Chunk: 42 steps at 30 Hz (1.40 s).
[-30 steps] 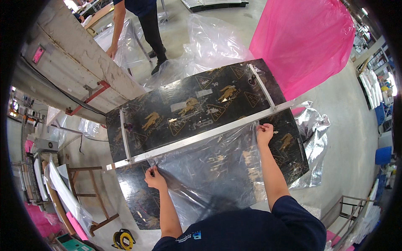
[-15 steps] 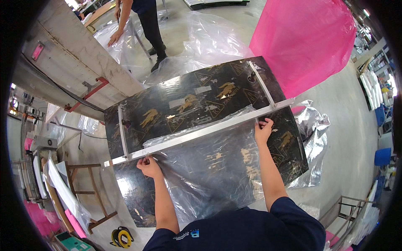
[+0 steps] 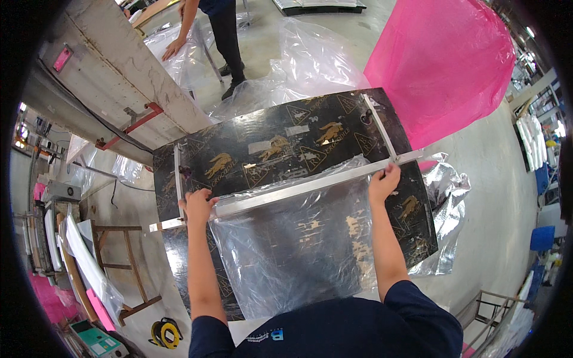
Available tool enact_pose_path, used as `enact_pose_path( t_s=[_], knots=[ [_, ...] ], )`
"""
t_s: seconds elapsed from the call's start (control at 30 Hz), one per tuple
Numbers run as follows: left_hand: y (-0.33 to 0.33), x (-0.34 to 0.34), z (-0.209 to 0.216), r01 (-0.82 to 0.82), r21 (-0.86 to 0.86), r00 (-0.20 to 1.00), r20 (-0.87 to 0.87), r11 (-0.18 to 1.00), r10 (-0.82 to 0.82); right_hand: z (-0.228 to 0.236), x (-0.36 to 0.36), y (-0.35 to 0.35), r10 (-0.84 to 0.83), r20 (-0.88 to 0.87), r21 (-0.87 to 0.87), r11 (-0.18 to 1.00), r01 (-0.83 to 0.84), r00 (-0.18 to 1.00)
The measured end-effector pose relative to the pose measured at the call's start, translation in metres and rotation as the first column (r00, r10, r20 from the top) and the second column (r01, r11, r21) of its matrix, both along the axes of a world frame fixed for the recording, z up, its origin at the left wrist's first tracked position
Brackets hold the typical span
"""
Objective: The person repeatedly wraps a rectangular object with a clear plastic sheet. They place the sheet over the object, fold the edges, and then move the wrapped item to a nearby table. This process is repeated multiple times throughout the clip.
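Even hands on the bar, flat film beneath it

Head view: a clear plastic film (image 3: 286, 247) lies on the black patterned desk (image 3: 239, 138), under a pale metal bar (image 3: 292, 193), with a narrow strip showing past the bar's far side. The left hand (image 3: 200, 207) is at the bar beside the left side arm (image 3: 178, 173), its fingers bent over it; the right hand (image 3: 384, 184) is at the bar near the right side arm (image 3: 380, 128), its fingers curled. How tightly either set closes, I cannot tell.

To do this well, I would load both ends of the bar equally so it sits level, keep that far strip even along its length, and smooth the wrinkles on the near side; a crease caught under the bar could pull the film askew.
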State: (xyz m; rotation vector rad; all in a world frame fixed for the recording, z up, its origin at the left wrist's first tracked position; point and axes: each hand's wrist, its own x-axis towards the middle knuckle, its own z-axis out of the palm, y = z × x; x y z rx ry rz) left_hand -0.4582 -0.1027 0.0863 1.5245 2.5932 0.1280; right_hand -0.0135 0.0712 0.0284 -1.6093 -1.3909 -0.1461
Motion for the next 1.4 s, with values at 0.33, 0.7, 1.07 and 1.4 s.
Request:
enact_pose_path(
  t_s=[0.33, 0.7, 1.07, 1.4],
  knots=[
    [0.032, -0.046, -0.031, 0.327, -0.414, 0.942, 0.216, 0.849, -0.258, 0.027, -0.017, 0.117, 0.9, 0.206, -0.967, 0.248, -0.063, 0.383],
    [0.051, -0.07, -0.051, 0.064, 0.043, 0.899, 0.431, 0.997, -0.076, 0.009, -0.015, 0.138, 0.857, 0.187, -0.877, 0.366, -0.31, 0.481],
    [0.043, -0.083, -0.063, 0.114, -0.285, 0.942, 0.335, 0.952, -0.012, 0.001, -0.029, 0.14, 0.88, 0.063, -0.789, 0.333, -0.516, 0.471],
    [-0.129, 0.076, -0.008, -0.37, 0.498, 0.929, 0.213, 0.785, 0.303, 0.041, 0.063, -0.097, 0.118, -0.204, -0.277, 0.945, -0.173, 0.972]
  ],
)
